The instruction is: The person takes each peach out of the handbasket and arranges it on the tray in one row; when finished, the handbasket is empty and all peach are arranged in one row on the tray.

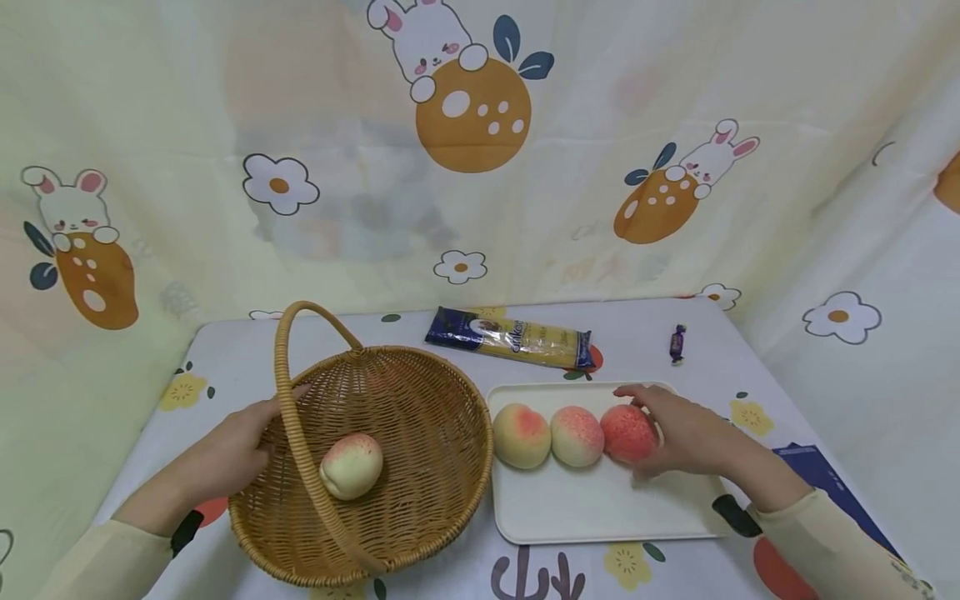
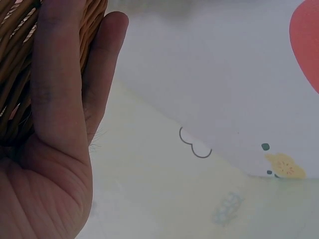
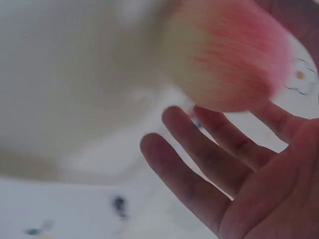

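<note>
At the left is a wicker basket (image 1: 420, 433) with a tall handle, its opening facing me, and one peach (image 1: 351, 467) inside. My left hand (image 1: 234, 446) holds the basket at its left rim; in the left wrist view its fingers lie along the wicker, with the thumb out of sight. On a white tray (image 1: 585, 508) sit three peaches in a row: a yellowish one (image 1: 521, 436), a pink-tipped one (image 1: 577, 436) and a redder one (image 1: 627, 433). Around the redder peach my right hand (image 1: 682, 433) spreads its fingers; firm contact is not plain.
Behind the tray lies a blue and yellow pasta packet (image 1: 513, 337). A small purple wrapped candy (image 1: 677, 344) is at the back right. A dark blue flat item (image 1: 828, 487) lies beyond the right forearm. Patterned cloth (image 1: 337, 250) hangs at the back and sides.
</note>
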`<state>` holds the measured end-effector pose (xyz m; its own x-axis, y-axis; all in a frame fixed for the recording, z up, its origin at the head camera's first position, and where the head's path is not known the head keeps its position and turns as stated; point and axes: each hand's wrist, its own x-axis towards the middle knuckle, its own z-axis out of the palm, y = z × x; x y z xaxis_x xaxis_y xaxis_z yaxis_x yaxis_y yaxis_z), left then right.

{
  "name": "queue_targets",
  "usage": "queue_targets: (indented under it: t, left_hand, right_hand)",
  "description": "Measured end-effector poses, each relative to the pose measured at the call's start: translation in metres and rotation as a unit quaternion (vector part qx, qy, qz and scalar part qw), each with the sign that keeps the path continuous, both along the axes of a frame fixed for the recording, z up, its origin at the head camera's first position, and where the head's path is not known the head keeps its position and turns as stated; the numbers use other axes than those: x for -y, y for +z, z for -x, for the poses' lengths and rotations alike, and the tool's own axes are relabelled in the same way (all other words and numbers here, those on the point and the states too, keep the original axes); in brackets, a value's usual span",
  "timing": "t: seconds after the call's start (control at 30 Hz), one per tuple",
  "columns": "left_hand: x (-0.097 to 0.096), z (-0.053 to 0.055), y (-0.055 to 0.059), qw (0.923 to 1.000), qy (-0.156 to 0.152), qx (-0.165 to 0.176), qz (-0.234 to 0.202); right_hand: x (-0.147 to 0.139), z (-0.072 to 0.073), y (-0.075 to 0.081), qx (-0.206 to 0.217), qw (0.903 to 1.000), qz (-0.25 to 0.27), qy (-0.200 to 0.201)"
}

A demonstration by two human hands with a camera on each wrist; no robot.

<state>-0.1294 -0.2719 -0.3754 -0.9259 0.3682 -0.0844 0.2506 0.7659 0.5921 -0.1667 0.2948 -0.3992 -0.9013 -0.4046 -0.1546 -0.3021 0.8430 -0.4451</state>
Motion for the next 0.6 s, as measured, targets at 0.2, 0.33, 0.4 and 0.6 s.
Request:
queue_targets:
  t: [0.2, 0.33, 0.4, 0.6]
  left_hand:
    - [0.0, -0.001, -0.001, 1.0, 0.005, 0.001, 0.008]
    - [0.0, -0.003, -0.001, 0.9999, 0.01, 0.001, 0.011]
    - [-0.001, -0.004, -0.002, 0.9999, 0.011, -0.006, 0.01]
    - [-0.003, -0.004, -0.004, 0.9993, 0.012, -0.025, 0.025]
  right_hand:
    - [0.04, 0.007, 0.044, -0.052, 0.9981, 0.034, 0.006]
    - [0.078, 0.011, 0.06, -0.089, 0.9855, 0.129, 0.064]
    - [0.098, 0.011, 0.062, -0.094, 0.9765, 0.169, 0.095]
    - [0.161, 0.008, 0.062, -0.075, 0.9598, 0.218, 0.161]
